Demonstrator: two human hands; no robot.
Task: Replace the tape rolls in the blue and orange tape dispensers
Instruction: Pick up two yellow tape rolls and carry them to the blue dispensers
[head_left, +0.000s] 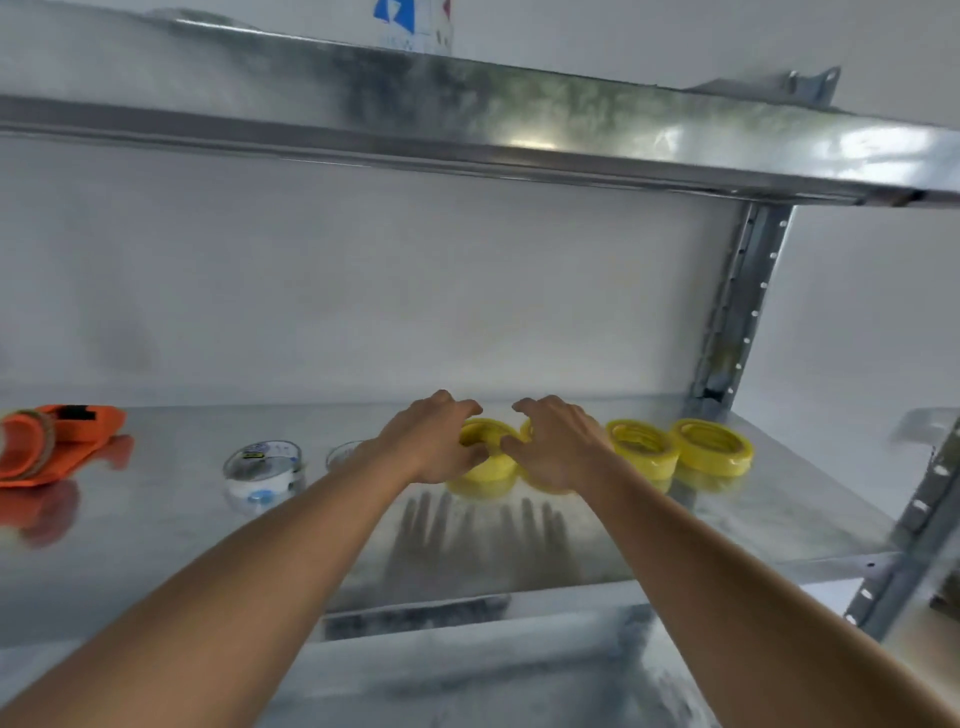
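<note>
Four yellow rolls of tape are laid flat in a row on the galvanised metal shelf, and the two leftmost of them are being reached for at once. The left hand is curled over the leftmost yellow tape roll, its thumb at the near rim and its fingers arched over the far rim; the right hand is cupped in the same manner over the second yellow tape roll, which is mostly hidden beneath it. Whether either roll is yet firmly pinched cannot be told. The two other yellow tape rolls are left untouched to the right. The orange tape dispenser is seen at the far left edge, well apart from the hands, with a clear tape roll between; no blue dispenser is visible. The fetching of fresh rolls is judged to be the step in hand. Next, both grips would need to be closed, the rolls lifted clear, and one carried left to the dispenser.
</note>
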